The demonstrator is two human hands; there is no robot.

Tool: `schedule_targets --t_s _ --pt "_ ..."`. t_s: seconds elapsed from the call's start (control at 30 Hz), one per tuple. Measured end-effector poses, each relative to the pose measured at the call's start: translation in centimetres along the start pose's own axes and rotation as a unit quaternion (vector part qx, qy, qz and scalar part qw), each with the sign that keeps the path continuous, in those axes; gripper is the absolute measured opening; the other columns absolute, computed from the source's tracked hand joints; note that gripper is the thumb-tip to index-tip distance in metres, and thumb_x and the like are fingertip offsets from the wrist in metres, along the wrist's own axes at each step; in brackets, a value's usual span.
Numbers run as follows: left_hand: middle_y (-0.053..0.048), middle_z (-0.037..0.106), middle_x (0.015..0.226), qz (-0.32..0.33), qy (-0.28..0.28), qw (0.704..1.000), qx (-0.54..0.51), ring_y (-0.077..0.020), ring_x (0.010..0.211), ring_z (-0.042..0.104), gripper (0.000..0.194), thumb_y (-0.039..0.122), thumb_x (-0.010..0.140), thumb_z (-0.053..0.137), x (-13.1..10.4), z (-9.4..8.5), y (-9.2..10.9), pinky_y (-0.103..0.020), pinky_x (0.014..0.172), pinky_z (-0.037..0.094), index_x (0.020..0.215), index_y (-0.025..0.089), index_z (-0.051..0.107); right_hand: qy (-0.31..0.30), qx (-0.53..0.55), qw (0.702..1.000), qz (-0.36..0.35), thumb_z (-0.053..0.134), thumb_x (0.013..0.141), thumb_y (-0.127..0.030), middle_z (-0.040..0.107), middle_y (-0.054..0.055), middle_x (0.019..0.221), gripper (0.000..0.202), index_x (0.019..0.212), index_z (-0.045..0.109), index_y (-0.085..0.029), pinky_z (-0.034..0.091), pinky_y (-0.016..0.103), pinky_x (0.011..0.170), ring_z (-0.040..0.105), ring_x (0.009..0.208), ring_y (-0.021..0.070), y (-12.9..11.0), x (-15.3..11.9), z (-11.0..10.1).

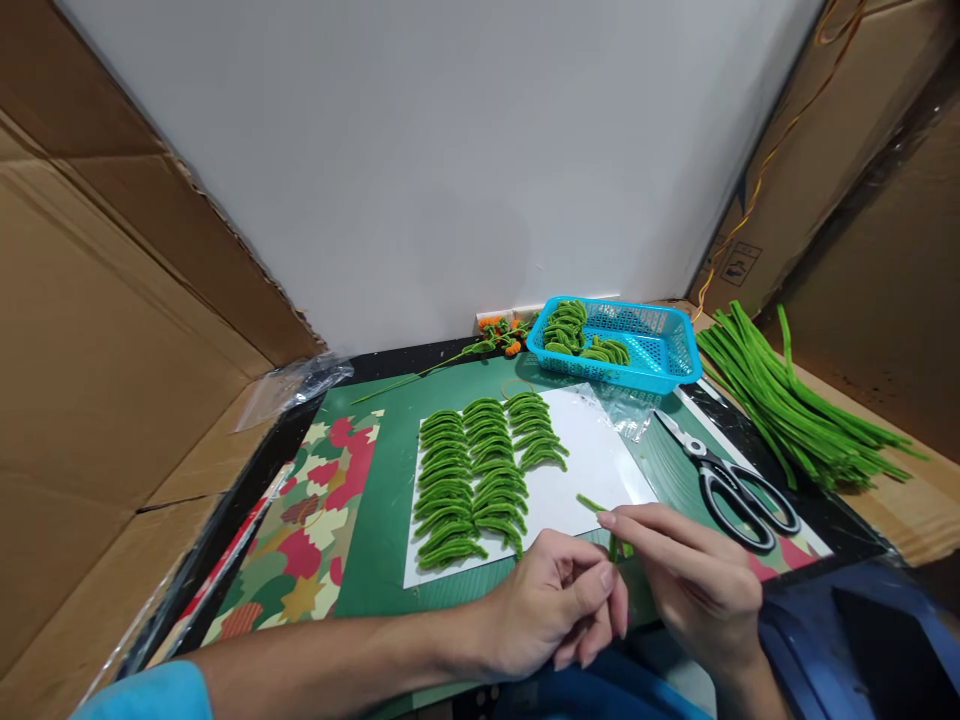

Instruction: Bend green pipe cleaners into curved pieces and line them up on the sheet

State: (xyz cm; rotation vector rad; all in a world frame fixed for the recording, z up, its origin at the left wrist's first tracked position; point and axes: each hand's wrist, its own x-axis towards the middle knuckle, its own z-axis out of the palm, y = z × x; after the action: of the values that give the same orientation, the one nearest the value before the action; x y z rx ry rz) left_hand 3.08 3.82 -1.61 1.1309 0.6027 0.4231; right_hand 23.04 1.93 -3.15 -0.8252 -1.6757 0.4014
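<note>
Green fuzzy pipe cleaner pieces (pixel 442 480), bent and curved like leaves, lie in three columns on a white sheet (pixel 600 440). My right hand (pixel 694 570) pinches a short green pipe cleaner (pixel 591 502), whose tip points up and left over the sheet's lower edge. Close beside it, my left hand (pixel 562 605) is closed, its fingers curled; a bit of green shows between the two hands. What the left fingers grip is mostly hidden. Scissors (pixel 731 480) with black and white handles lie on the right, near my right hand.
A blue plastic basket (pixel 675 345) at the back holds more bent green pieces. Long green pipe cleaners (pixel 802 410) are heaped at the right. A flower stem with orange blooms (pixel 495 340) lies behind the sheet. Cardboard walls (pixel 97 300) stand on both sides.
</note>
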Motion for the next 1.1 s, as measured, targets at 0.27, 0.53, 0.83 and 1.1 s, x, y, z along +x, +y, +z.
schedule_targets --t_s 0.27,0.53,0.83,1.1 --pt "0.003 0.058 0.056 -0.022 0.017 0.999 -0.022 -0.0062 0.037 0.044 0.066 0.08 0.095 0.063 0.0 0.2 -0.1 -0.017 0.035 0.032 0.083 0.014 0.066 -0.052 0.008 0.999 -0.01 0.056 0.099 0.003 0.083 0.009 0.108 0.057 0.137 0.081 -0.032 0.066 0.028 0.079 0.083 0.093 0.0212 0.6 0.0 -0.7" --pt "0.004 0.057 0.054 -0.016 0.045 0.998 -0.042 -0.0052 0.034 0.042 0.065 0.078 0.096 0.063 -0.1 0.4 0.2 -0.015 0.032 0.031 0.083 0.015 0.064 -0.093 0.122 0.985 0.072 0.066 0.106 -0.019 0.082 0.01 0.109 0.034 0.132 0.083 -0.031 0.066 0.03 0.082 0.081 0.095 0.0226 0.1 0.3 -1.8" --pt "0.005 0.058 0.054 -0.02 0.077 0.996 -0.033 -0.0047 0.032 0.041 0.062 0.078 0.096 0.063 -0.1 0.3 -0.1 -0.014 0.031 0.03 0.086 0.017 0.06 -0.08 0.184 0.974 0.104 0.08 0.099 -0.026 0.082 0.008 0.084 0.009 0.102 0.088 -0.024 0.063 0.031 0.068 0.077 0.075 0.0224 0.2 0.3 -2.1" --pt "0.005 0.057 0.055 -0.017 0.077 0.997 -0.027 -0.0044 0.033 0.04 0.062 0.079 0.096 0.063 -0.1 0.5 0.3 -0.014 0.032 0.03 0.088 0.017 0.06 -0.108 0.186 0.971 0.107 0.082 0.097 -0.019 0.08 0.005 0.077 0.006 0.092 0.082 -0.021 0.057 0.03 0.064 0.073 0.068 0.0197 -0.3 0.4 -1.9"
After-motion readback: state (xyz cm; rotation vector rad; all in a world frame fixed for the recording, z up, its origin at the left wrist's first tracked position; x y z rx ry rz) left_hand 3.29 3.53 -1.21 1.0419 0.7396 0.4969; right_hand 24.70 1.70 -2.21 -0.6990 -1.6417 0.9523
